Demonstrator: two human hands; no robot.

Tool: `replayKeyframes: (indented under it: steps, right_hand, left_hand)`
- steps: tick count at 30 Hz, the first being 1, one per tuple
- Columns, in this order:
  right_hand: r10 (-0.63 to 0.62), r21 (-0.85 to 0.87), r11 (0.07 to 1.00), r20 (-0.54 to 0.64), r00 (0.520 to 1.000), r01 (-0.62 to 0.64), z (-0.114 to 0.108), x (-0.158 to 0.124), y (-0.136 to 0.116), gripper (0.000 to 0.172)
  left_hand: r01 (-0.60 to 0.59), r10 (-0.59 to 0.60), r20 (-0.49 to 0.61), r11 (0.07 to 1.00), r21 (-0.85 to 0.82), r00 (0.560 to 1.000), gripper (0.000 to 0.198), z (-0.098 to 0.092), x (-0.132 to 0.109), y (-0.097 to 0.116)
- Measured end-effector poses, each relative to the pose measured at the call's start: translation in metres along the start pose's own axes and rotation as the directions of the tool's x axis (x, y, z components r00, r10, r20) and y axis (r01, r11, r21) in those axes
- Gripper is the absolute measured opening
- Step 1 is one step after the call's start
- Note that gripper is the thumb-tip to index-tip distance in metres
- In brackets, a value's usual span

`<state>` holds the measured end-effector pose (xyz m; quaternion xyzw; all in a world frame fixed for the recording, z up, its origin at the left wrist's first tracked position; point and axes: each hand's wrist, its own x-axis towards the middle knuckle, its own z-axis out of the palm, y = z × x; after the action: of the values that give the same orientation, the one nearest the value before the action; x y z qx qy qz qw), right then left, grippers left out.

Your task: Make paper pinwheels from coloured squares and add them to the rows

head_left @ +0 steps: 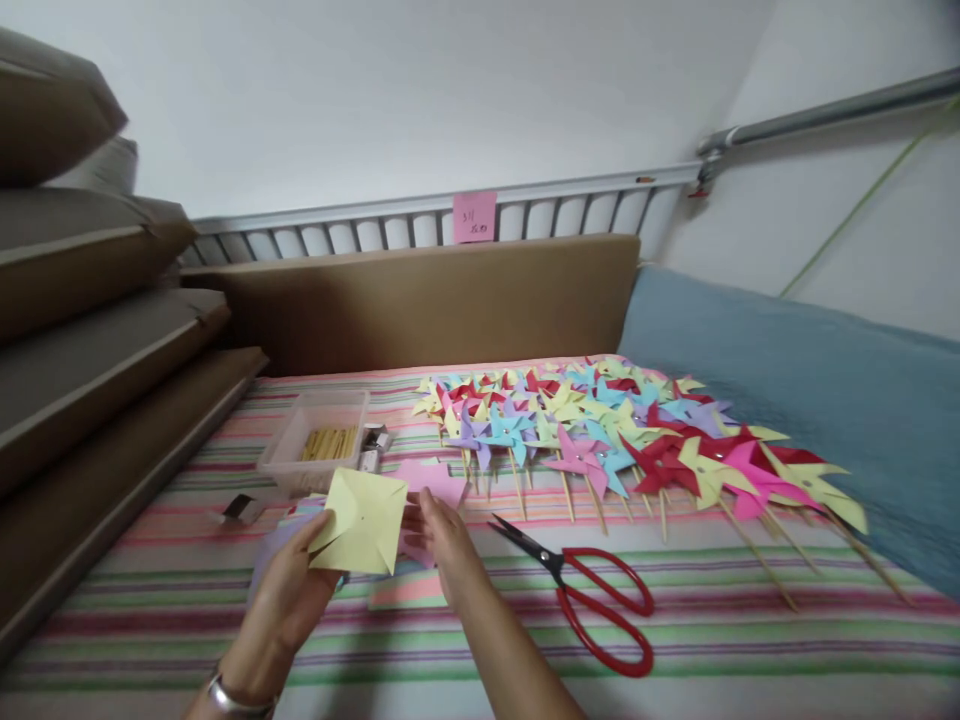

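Observation:
My left hand [296, 580] grips a pale yellow paper square [360, 520] by its left edge, thumb on top. The square has cuts running in from its corners and a small dark mark at its centre. Close to the square's right edge is my right hand [441, 540], with fingers stretched out and nothing visibly held in it; whether a fingertip touches the paper is unclear. Under and behind the hands lie pink paper sheets [431, 483] and other coloured sheets, partly hidden. Scissors [559, 570] with red handles lie partly open to the right of my right hand.
Many paper pinwheels [577, 455] on sticks cover the striped cloth [697, 640] at the right. A clear plastic box [281, 440] holds short yellowish sticks, with small boxes [240, 510] nearby. Stacked padded panels [90, 370] rise at left; a brown board [450, 310] stands behind.

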<state>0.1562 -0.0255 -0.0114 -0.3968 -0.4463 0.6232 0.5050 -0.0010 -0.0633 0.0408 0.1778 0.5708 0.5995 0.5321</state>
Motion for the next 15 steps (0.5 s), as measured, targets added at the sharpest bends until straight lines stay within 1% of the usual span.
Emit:
replayKeyframes:
  steps: [2, 3, 4, 6, 8, 9, 12, 15]
  right_hand:
    - [0.118, 0.240, 0.963, 0.045, 0.992, -0.125, -0.003, 0.002, -0.003, 0.051]
    - [0.137, 0.319, 0.937, 0.047, 0.990, -0.144, -0.004, 0.004, -0.004, 0.048]
    - [0.132, 0.356, 0.925, 0.024, 0.991, -0.132, -0.006, 0.006, -0.005, 0.046]
    - [0.113, 0.377, 0.922, -0.050, 0.992, -0.087, -0.008, 0.012, -0.005, 0.042]
    - [0.110, 0.366, 0.928, -0.113, 0.987, -0.062, -0.010, 0.018, -0.002, 0.038]
    - [0.115, 0.356, 0.933, -0.141, 0.983, -0.058, -0.010, 0.020, 0.000, 0.036]
    - [0.107, 0.335, 0.942, -0.223, 0.969, -0.027, -0.010, 0.026, 0.008, 0.032]
    - [0.087, 0.331, 0.944, -0.296, 0.951, 0.017, -0.008, 0.028, 0.013, 0.031]
  left_hand:
    - [0.101, -0.095, 0.080, 0.991, -0.083, 0.992, 0.016, 0.016, 0.009, -0.009]
    - [0.153, -0.140, 0.122, 0.982, -0.106, 0.983, 0.015, 0.021, 0.014, -0.013]
    - [0.193, -0.173, 0.168, 0.974, -0.114, 0.971, 0.015, 0.025, 0.019, -0.017]
    - [0.247, -0.205, 0.272, 0.960, -0.128, 0.940, 0.016, 0.029, 0.028, -0.023]
    - [0.266, -0.187, 0.376, 0.948, -0.172, 0.908, 0.020, 0.028, 0.036, -0.028]
    - [0.269, -0.167, 0.409, 0.941, -0.206, 0.897, 0.022, 0.028, 0.039, -0.031]
    - [0.296, -0.144, 0.453, 0.912, -0.285, 0.880, 0.025, 0.027, 0.042, -0.037]
    - [0.314, -0.141, 0.453, 0.888, -0.334, 0.880, 0.021, 0.032, 0.039, -0.042]
